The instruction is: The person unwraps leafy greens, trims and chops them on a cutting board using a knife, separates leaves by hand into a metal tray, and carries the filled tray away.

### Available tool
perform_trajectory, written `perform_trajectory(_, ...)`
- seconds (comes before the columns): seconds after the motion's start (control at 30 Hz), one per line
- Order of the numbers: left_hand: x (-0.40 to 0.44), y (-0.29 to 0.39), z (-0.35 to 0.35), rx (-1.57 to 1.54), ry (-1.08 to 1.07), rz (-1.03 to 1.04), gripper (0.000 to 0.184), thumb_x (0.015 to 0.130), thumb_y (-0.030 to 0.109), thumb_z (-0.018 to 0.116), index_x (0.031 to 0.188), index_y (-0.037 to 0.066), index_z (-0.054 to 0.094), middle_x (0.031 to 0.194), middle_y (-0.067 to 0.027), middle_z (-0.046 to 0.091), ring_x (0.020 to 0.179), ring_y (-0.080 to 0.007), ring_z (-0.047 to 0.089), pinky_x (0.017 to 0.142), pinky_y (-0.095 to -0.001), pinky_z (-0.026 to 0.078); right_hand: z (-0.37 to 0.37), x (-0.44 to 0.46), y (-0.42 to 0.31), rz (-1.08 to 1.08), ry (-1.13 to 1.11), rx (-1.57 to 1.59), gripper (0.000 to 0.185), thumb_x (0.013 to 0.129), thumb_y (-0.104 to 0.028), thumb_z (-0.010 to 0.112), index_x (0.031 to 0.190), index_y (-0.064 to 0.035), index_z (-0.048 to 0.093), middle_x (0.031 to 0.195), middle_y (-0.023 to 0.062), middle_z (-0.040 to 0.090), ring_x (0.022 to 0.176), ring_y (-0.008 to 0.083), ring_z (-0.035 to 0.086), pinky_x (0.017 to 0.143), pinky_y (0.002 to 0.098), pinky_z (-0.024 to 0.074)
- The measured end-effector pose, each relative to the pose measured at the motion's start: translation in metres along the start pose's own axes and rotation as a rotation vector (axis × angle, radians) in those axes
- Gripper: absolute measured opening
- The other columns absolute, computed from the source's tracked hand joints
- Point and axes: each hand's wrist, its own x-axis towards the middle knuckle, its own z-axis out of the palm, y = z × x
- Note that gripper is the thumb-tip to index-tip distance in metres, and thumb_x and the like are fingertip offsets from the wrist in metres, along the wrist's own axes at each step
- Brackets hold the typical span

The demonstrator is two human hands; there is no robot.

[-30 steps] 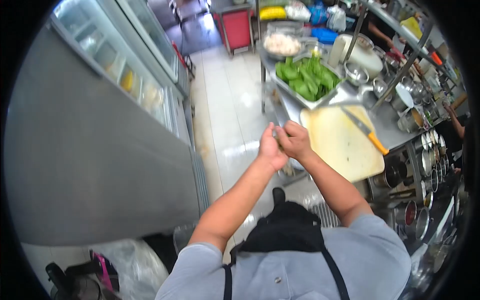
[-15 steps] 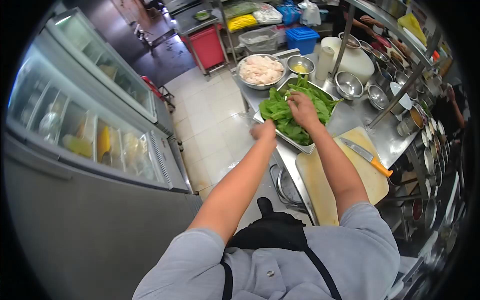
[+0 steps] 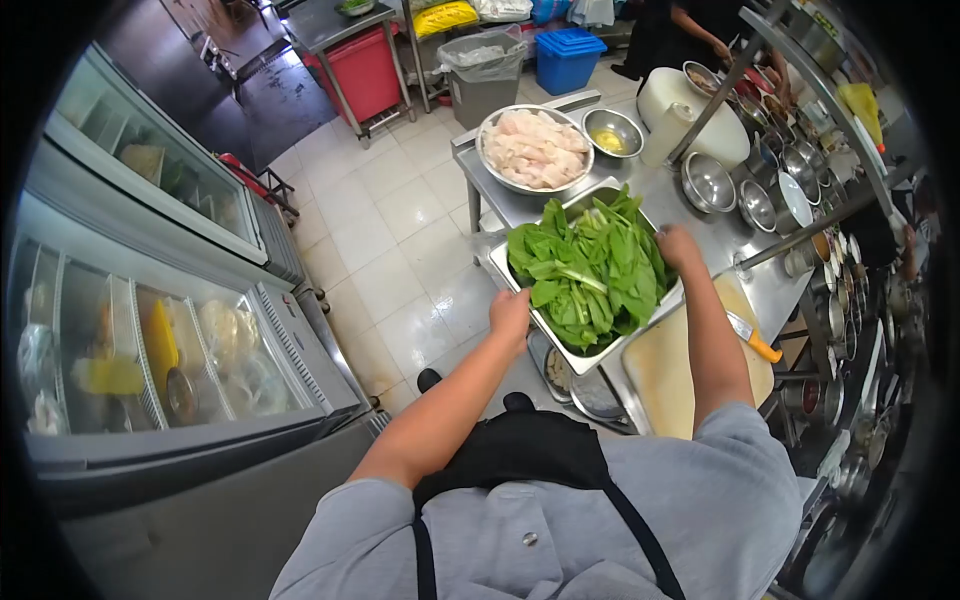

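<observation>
A metal tray (image 3: 588,368) heaped with leafy greens (image 3: 600,275) is between my hands. My left hand (image 3: 510,318) is closed on its left rim. My right hand (image 3: 680,248) grips the opposite side, its fingertips partly hidden. The tray's near corner juts past the front edge of the steel table (image 3: 468,160); whether its far side still rests on the table I cannot tell. Under my right forearm lies a cutting board (image 3: 665,365), with an orange-handled knife (image 3: 762,346) on it, its blade partly hidden by the forearm.
A bowl of pale raw meat pieces (image 3: 535,150) and a small bowl with yellow contents (image 3: 612,133) stand behind the tray. Metal bowls (image 3: 709,182) sit to the right near a shelf post. Glass-door fridges (image 3: 150,350) line the left. Another person (image 3: 690,40) works at the back.
My right hand has left the greens and now holds the tray's right side. My left hand has taken the left rim. The tray has come closer to me and my view has shifted.
</observation>
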Motion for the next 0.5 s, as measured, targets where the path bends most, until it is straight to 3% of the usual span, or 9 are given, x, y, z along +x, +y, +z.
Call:
perform_trajectory(0.07,0.000,0.012,-0.022,-0.208,-0.128,-0.250,0.015,0.087,0.011,0.057,0.100,0.003,0.059,0.086,-0.0087,0.063,0.069,-0.0170,0.058,0.058,-0.0349,0.047,0.003,-0.036,-0.028,0.077,0.073,0.096,0.032,0.090,-0.027,0.056,0.108,-0.0032,0.068,0.105,0.0235,0.067,0.102,0.0419,0.063,0.088,0.0475,0.0499)
perform_trajectory(0.2,0.041,0.039,-0.099,0.180,-0.031,-0.081,0.015,0.078,0.008,0.057,0.091,0.000,0.061,0.080,-0.0106,0.063,0.071,-0.0215,0.062,0.060,-0.0368,0.050,0.004,-0.097,-0.100,0.104,0.029,0.171,0.029,0.091,-0.025,0.056,0.107,-0.0046,0.068,0.099,0.0252,0.067,0.093,0.0432,0.064,0.082,0.0470,0.0506)
perform_trajectory(0.27,0.092,0.035,-0.150,0.134,-0.025,-0.115,0.016,0.076,0.005,0.055,0.088,-0.002,0.061,0.077,-0.0104,0.062,0.064,-0.0213,0.060,0.060,-0.0378,0.051,-0.002,-0.131,-0.164,0.180,-0.008,0.269,0.027,0.092,-0.023,0.056,0.107,-0.0045,0.068,0.095,0.0261,0.066,0.090,0.0438,0.064,0.081,0.0476,0.0507)
perform_trajectory(0.33,0.073,0.112,-0.180,-0.093,-0.062,-0.141,0.018,0.075,0.002,0.052,0.090,-0.004,0.061,0.080,-0.0117,0.063,0.068,-0.0226,0.062,0.062,-0.0373,0.052,0.013,-0.151,-0.208,0.141,0.019,0.218,0.024,0.093,-0.019,0.056,0.104,0.0001,0.064,0.092,0.0267,0.065,0.090,0.0445,0.062,0.081,0.0488,0.0494)
perform_trajectory(0.43,0.112,0.135,-0.248,0.011,-0.075,-0.134,0.023,0.075,0.001,0.051,0.097,-0.005,0.058,0.087,-0.0134,0.063,0.073,-0.0237,0.062,0.066,-0.0370,0.053,0.030,-0.154,-0.280,0.212,0.010,0.245,0.023,0.094,-0.018,0.055,0.105,0.0010,0.062,0.094,0.0259,0.062,0.091,0.0444,0.060,0.082,0.0495,0.0481)
perform_trajectory(0.5,0.136,0.149,-0.284,0.037,-0.052,-0.135,0.025,0.075,0.001,0.051,0.098,-0.005,0.058,0.088,-0.0140,0.062,0.074,-0.0240,0.063,0.067,-0.0371,0.054,0.037,-0.140,-0.322,0.138,0.011,0.224,0.024,0.095,-0.017,0.054,0.111,-0.0002,0.061,0.096,0.0248,0.060,0.093,0.0438,0.059,0.082,0.0496,0.0474)
